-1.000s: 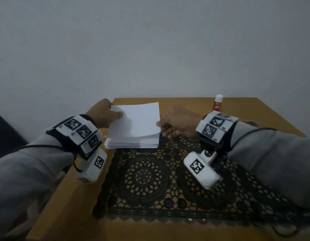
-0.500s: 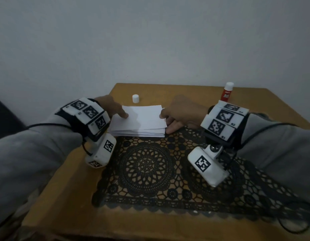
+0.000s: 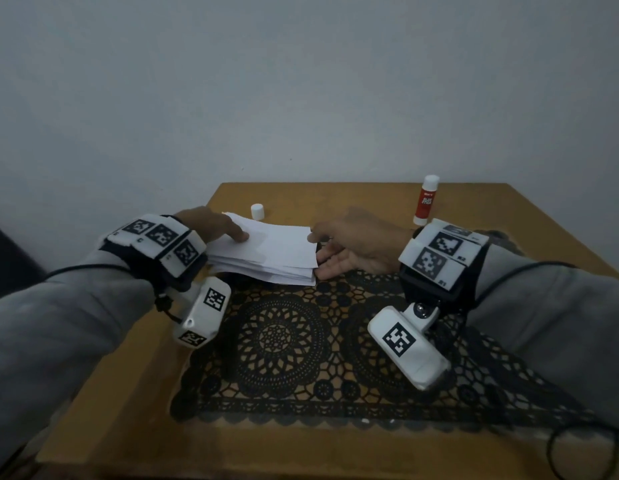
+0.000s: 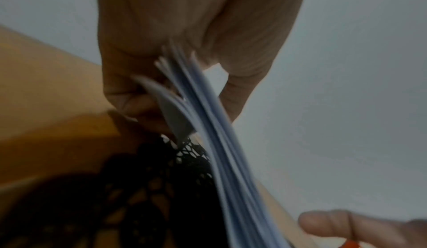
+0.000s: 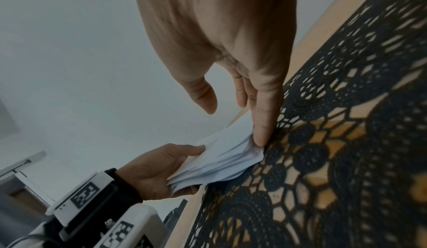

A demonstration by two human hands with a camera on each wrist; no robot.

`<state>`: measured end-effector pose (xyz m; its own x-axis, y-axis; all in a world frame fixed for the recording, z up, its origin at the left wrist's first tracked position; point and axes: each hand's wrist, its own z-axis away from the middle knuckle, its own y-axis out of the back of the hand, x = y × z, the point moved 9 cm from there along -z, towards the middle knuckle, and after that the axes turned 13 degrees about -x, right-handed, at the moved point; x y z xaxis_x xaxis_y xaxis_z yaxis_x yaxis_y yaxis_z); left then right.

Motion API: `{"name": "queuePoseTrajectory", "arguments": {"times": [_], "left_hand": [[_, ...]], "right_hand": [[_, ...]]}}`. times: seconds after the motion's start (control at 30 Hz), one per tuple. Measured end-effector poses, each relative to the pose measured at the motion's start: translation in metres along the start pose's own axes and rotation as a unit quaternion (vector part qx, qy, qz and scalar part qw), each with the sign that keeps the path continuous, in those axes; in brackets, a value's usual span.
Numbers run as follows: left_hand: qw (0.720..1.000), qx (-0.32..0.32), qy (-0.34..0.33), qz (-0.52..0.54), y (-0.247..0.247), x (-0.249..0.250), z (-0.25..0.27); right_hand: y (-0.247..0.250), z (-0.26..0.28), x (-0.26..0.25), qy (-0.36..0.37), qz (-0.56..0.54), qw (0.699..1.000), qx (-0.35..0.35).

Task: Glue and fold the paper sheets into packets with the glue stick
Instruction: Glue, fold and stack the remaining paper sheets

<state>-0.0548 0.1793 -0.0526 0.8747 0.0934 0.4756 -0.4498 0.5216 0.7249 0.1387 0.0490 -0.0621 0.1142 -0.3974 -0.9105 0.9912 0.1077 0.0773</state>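
The fingers [image 5: 262,124] of the right hand [image 3: 356,244] lie straight against one end of the paper stack [image 3: 266,252]. The left hand [image 3: 204,225] pinches the other end. The stack's long side runs from hand to hand.

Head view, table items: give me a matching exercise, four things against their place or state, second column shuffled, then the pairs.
Things:
1. glue stick
2. white cap
3. paper stack
4. black lace mat

Places or states:
A. gripped at its left edge by the left hand, with the right hand at its right edge
B. standing upright at the far right of the table
C. spread flat over the table's near part
D. alone on bare wood just behind the paper

Pairs: 1-B, 2-D, 3-A, 4-C
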Motion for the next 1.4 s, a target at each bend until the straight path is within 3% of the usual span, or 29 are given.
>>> {"name": "queuePoseTrajectory", "arguments": {"times": [0.2,0.4,0.57,0.63,0.73,0.83,0.9,0.97,1.07,1.2,1.4], "left_hand": [[0.973,-0.125,-0.004,0.194,-0.016,-0.022,-0.031],[0.971,-0.034,-0.097,0.214,-0.008,0.0,0.009],[0.955,-0.03,-0.154,0.251,-0.01,0.009,0.014],[0.935,-0.052,-0.198,0.289,-0.016,0.029,0.048],[0.904,-0.084,-0.292,0.3,-0.026,0.064,0.09],[0.894,-0.045,-0.358,0.267,-0.027,0.083,0.112],[0.911,-0.005,-0.362,0.198,-0.028,0.085,0.111],[0.921,-0.005,-0.36,0.151,-0.039,0.088,0.107],[0.918,-0.046,-0.359,0.16,-0.07,0.094,0.119],[0.928,-0.102,-0.347,0.092,-0.117,0.09,0.114],[0.929,-0.062,-0.356,0.08,-0.115,0.094,0.11]], "right_hand": [[0.004,0.001,0.006,0.012,-0.026,1.0,0.001],[0.009,0.011,0.013,0.021,-0.041,0.999,-0.001],[0.016,0.025,0.019,0.025,-0.047,0.999,0.008],[0.02,0.032,0.022,0.032,-0.053,0.998,0.003],[0.027,0.045,0.021,0.076,-0.109,0.991,-0.004],[0.04,0.069,0.006,0.175,-0.161,0.971,0.004],[0.054,0.09,-0.006,0.232,-0.113,0.965,0.05],[0.068,0.11,-0.011,0.252,-0.02,0.962,0.101],[0.083,0.127,0.004,0.211,0.095,0.962,0.145],[0.087,0.129,0.037,0.15,0.166,0.965,0.136],[0.084,0.13,0.035,0.161,0.182,0.96,0.138]]}}
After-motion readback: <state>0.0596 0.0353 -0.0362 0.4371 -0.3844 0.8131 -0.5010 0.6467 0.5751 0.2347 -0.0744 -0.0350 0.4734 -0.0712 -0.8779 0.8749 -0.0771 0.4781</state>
